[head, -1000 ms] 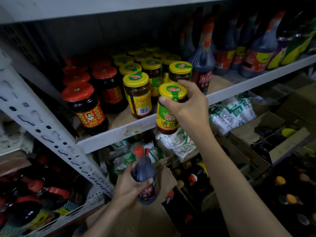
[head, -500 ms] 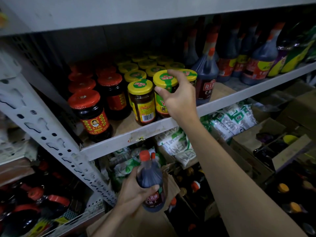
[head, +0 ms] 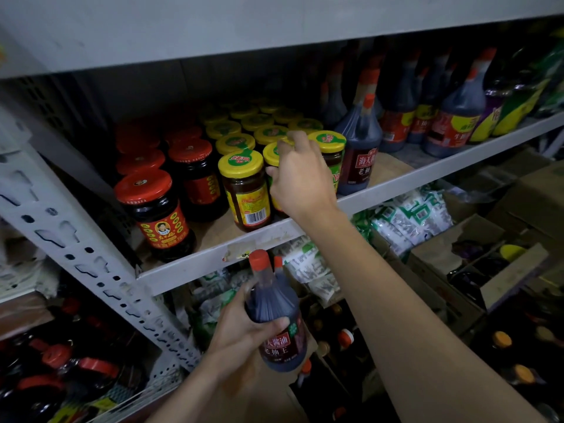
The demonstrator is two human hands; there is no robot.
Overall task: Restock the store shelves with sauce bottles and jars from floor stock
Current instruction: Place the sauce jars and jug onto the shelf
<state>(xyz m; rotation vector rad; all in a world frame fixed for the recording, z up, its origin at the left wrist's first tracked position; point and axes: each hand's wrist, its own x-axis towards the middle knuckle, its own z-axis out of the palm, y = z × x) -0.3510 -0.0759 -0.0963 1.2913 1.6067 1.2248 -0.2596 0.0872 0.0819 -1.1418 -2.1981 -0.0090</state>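
Observation:
My right hand [head: 300,178] grips a yellow-lidded sauce jar [head: 271,154] standing on the grey metal shelf [head: 427,175], near its front edge. The jar sits between another yellow-lidded jar [head: 244,190] on its left and one [head: 328,141] on its right, and my hand hides most of it. Below the shelf, my left hand [head: 241,328] holds a dark soy sauce bottle [head: 274,315] with a red cap, upright, by its shoulder. More yellow-lidded jars fill the rows behind.
Red-lidded dark jars [head: 143,186] stand at the shelf's left. Tall soy sauce bottles [head: 360,151] line its right side. A perforated grey post [head: 91,264] slants down at left. Under the shelf lie white-green bags [head: 409,215], open cardboard boxes [head: 457,254] and floor bottles.
My right hand lifted the yellow-lidded jar from below the shelf edge and set it on the shelf between two other jars. My left hand raised the bottle slightly.

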